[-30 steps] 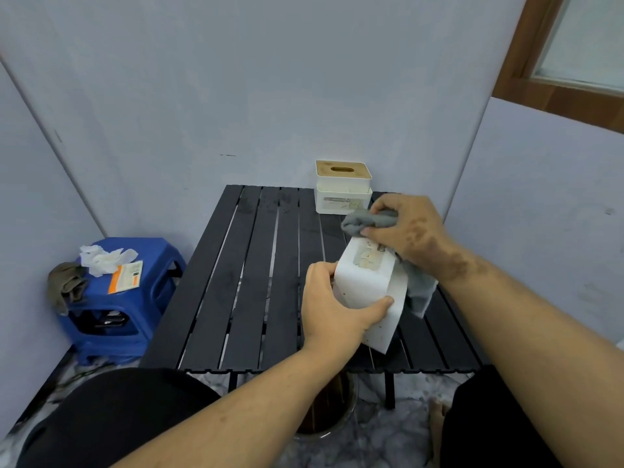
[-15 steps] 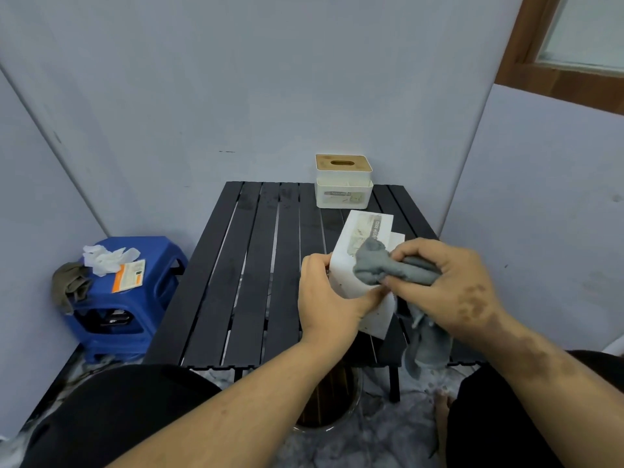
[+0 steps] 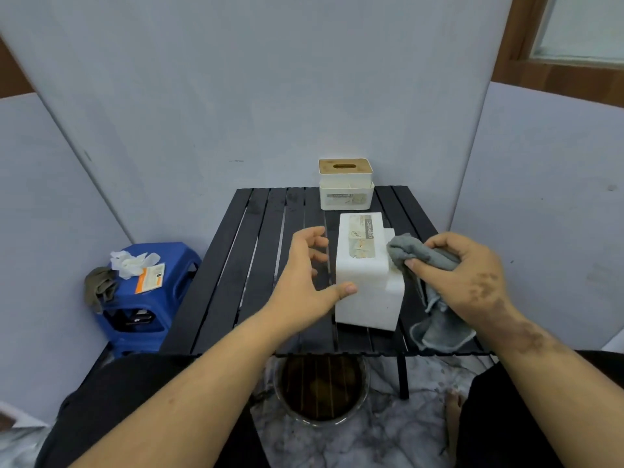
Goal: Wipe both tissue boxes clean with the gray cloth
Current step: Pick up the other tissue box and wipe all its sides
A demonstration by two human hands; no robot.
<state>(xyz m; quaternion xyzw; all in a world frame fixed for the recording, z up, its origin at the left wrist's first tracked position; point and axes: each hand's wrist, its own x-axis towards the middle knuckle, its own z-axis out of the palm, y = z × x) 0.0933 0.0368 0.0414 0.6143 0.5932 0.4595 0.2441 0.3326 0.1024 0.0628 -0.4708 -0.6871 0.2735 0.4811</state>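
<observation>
1 tissue box [image 3: 366,275] seems nearly wiped, my right hand [image 3: 469,275] clutching the gray cloth [image 3: 418,258], left hand [image 3: 304,282] loose beside it; 1 box [image 3: 346,187] waits.

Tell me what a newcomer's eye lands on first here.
First, the white tissue box lying on the near part of the black slatted table, between both hands. The right hand grips the gray cloth against its right side; the left hand's thumb touches its left edge. Behind stands a second tissue box, wooden-lidded.

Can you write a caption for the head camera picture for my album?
Right hand holds the gray cloth beside a white tissue box on the black table.
</observation>
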